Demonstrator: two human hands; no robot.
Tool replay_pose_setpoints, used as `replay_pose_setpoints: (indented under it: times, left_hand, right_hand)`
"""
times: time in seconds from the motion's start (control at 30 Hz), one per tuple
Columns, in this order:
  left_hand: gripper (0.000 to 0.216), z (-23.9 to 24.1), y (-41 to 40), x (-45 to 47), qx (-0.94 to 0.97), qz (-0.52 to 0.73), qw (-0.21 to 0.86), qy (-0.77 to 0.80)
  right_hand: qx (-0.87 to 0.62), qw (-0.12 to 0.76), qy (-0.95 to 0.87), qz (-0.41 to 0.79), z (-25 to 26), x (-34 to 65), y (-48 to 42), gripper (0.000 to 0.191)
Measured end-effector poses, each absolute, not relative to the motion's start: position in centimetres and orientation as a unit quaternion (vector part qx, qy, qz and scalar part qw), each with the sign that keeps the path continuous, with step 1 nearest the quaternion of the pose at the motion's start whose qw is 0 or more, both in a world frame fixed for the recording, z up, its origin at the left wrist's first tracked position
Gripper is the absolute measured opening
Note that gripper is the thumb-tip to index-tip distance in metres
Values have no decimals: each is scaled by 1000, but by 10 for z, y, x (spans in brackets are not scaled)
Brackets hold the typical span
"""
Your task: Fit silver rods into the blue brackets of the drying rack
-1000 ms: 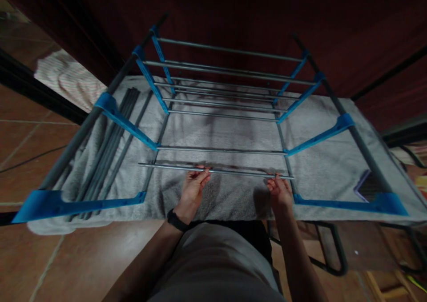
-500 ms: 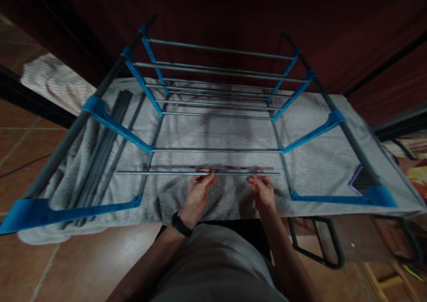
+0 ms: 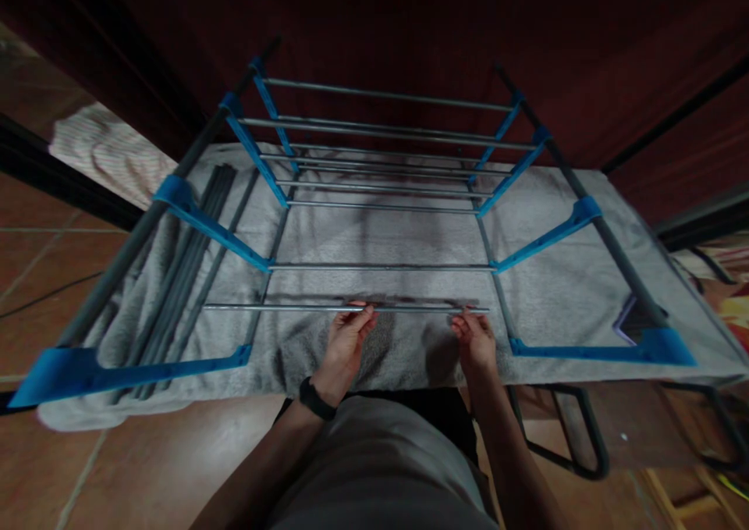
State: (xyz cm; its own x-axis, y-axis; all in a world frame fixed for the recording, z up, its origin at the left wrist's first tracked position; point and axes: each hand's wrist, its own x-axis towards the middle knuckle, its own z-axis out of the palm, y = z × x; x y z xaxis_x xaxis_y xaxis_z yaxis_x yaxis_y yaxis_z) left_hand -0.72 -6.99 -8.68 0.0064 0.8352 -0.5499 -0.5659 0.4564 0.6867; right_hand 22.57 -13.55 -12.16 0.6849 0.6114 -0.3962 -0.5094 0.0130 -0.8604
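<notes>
A thin grey metal rod (image 3: 281, 307) lies level across the front of a rack frame (image 3: 386, 267) made of grey tubes and blue plastic brackets. My left hand (image 3: 349, 329) pinches this rod near its middle. Close to the rod's right end, the fingers of my right hand (image 3: 473, 333) are closed on it too. The rod's left end reaches past the frame's inner left tube; its right end stops just short of the inner right tube. Front blue brackets (image 3: 169, 370) stand on either side of my hands.
Several loose grey tubes (image 3: 181, 272) lie at the left on a grey blanket (image 3: 550, 272) that covers the work surface. A small purple-edged object (image 3: 625, 321) rests at the right. Below the right edge are black metal legs (image 3: 597, 436) and a wooden frame (image 3: 690, 503).
My right hand has slid a little to the right along the rod, towards its end. My left hand keeps its pinch in nearly the same place. The view has shifted slightly.
</notes>
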Motion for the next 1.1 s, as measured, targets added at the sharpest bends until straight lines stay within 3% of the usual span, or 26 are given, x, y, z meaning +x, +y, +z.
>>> replay_pose_setpoints:
  times: [0.23, 0.53, 1.1]
  left_hand:
    - [37, -77, -77, 1, 173, 496, 698, 487]
    - [35, -52, -76, 14, 286, 486, 680, 469]
    - [22, -14, -71, 29, 414, 490, 644, 416]
  right_hand:
    - [-597, 733, 28, 325, -133, 266, -161, 61]
    - [-592, 729, 21, 343, -135, 268, -172, 37]
    - [-619, 701, -13, 354, -139, 264, -170, 41]
